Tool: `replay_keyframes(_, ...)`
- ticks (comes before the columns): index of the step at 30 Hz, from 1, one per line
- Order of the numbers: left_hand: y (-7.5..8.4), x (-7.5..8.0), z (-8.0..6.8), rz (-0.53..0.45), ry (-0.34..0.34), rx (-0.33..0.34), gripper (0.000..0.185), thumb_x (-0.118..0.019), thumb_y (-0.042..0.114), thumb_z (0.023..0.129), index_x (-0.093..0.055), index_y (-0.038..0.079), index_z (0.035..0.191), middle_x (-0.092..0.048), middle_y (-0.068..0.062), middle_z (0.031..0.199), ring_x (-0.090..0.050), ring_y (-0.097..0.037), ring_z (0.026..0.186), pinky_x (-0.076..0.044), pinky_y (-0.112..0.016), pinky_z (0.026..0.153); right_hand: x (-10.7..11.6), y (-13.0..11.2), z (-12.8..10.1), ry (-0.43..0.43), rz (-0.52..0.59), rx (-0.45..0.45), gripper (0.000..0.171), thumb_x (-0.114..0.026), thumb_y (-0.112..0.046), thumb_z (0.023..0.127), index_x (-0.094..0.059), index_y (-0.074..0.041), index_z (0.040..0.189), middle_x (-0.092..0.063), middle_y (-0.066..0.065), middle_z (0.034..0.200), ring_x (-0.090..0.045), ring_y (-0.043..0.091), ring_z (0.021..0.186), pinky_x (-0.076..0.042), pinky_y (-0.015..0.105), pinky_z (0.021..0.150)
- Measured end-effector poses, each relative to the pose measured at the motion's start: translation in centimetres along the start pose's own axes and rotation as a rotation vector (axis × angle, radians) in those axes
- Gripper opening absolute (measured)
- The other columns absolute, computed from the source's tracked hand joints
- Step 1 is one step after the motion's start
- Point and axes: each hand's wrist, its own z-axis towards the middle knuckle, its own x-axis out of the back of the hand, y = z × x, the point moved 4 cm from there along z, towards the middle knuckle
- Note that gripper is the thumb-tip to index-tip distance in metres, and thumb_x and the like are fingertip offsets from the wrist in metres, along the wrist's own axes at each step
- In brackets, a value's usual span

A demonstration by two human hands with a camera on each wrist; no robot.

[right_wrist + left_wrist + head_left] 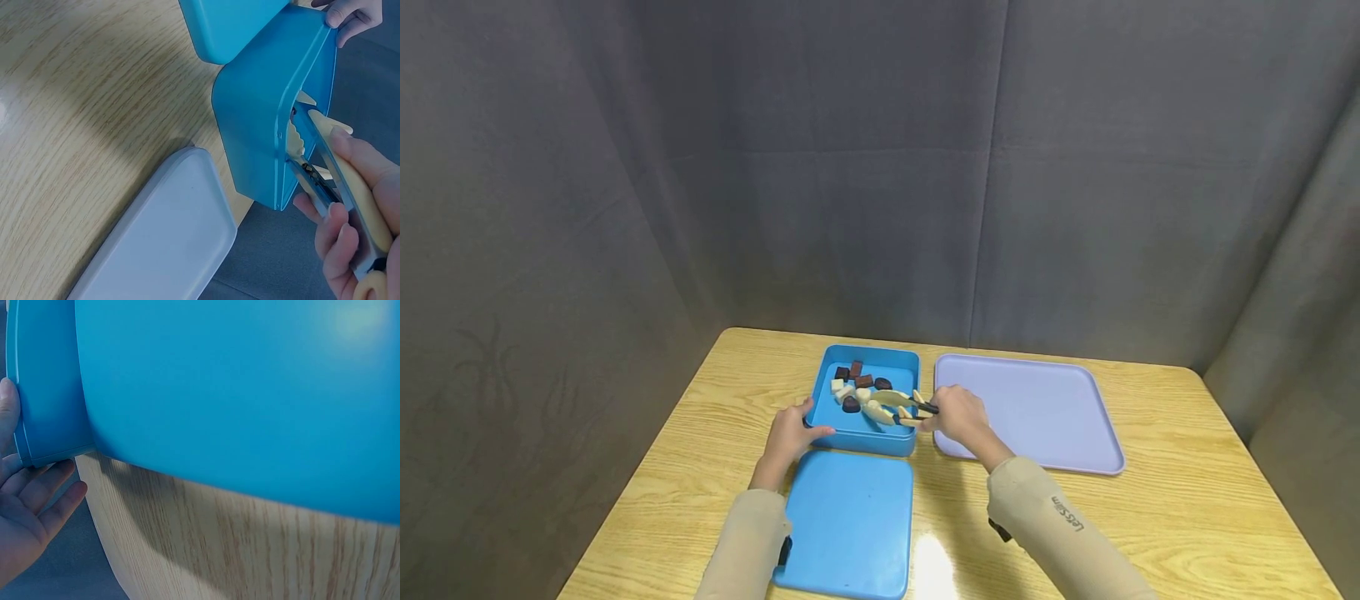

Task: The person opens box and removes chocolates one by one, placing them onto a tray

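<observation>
A blue box, open at the top, holds several dark, brown and white chocolate-like pieces. My left hand holds the box's front left corner, thumb along the front and fingers at the left side; it also shows in the left wrist view. My right hand grips cream-coloured tongs with scalloped heads. The heads are inside the box, close by a white piece; whether they touch it I cannot tell. In the right wrist view, fingers and thumb wrap the tongs' handles.
A blue lid lies flat on the wooden table, in front of the box. To the right of the box is a pale purple tray. Grey curtains hang behind the table and at both sides.
</observation>
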Motion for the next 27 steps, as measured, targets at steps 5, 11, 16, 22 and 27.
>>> replay_keyframes(5,-0.2,0.0,0.1,0.000,0.007,-0.008,0.073,-0.073,0.026,0.074,-0.039,-0.010,0.129,-0.042,-0.026,0.128,-0.044,-0.037,0.113,-0.042,-0.045,0.087,0.1,0.1,0.1,-0.006,0.004,-0.008,0.027,-0.077,-0.032,0.068,-0.060,-0.014,0.058,-0.049,-0.004,0.055,-0.042,0.013,0.052,-0.035,0.026,0.042)
replay_keyframes(11,-0.2,0.1,0.1,-0.006,0.006,-0.007,0.073,-0.072,0.025,0.075,-0.038,-0.010,0.129,-0.041,-0.027,0.128,-0.044,-0.038,0.114,-0.042,-0.046,0.087,0.4,0.1,0.0,0.005,0.040,-0.007,0.030,-0.076,-0.032,0.068,-0.057,-0.015,0.054,-0.047,-0.005,0.051,-0.039,0.012,0.049,-0.032,0.026,0.040)
replay_keyframes(16,-0.1,0.2,0.1,-0.009,0.004,-0.007,0.072,-0.072,0.025,0.075,-0.038,-0.010,0.129,-0.041,-0.027,0.128,-0.044,-0.039,0.114,-0.042,-0.046,0.087,0.8,0.4,0.0,0.008,0.064,-0.012,0.026,-0.076,-0.031,0.069,-0.060,-0.015,0.056,-0.048,-0.006,0.051,-0.039,0.012,0.049,-0.032,0.026,0.040)
replay_keyframes(22,-0.1,0.2,0.0,-0.012,0.014,-0.016,0.071,-0.073,0.024,0.074,-0.040,-0.011,0.127,-0.042,-0.027,0.127,-0.044,-0.038,0.113,-0.043,-0.045,0.086,1.8,0.8,-0.2,0.022,0.081,-0.006,0.020,-0.076,-0.032,0.068,-0.068,-0.014,0.066,-0.051,-0.006,0.055,-0.042,0.012,0.051,-0.034,0.026,0.040)
replay_keyframes(27,0.0,0.2,0.1,-0.006,0.011,-0.017,0.071,-0.073,0.024,0.074,-0.040,-0.011,0.127,-0.041,-0.026,0.127,-0.043,-0.038,0.114,-0.042,-0.045,0.087,2.5,1.2,-0.2,0.036,0.092,-0.003,0.019,-0.076,-0.032,0.068,-0.069,-0.014,0.069,-0.052,-0.006,0.055,-0.043,0.013,0.053,-0.035,0.027,0.041)
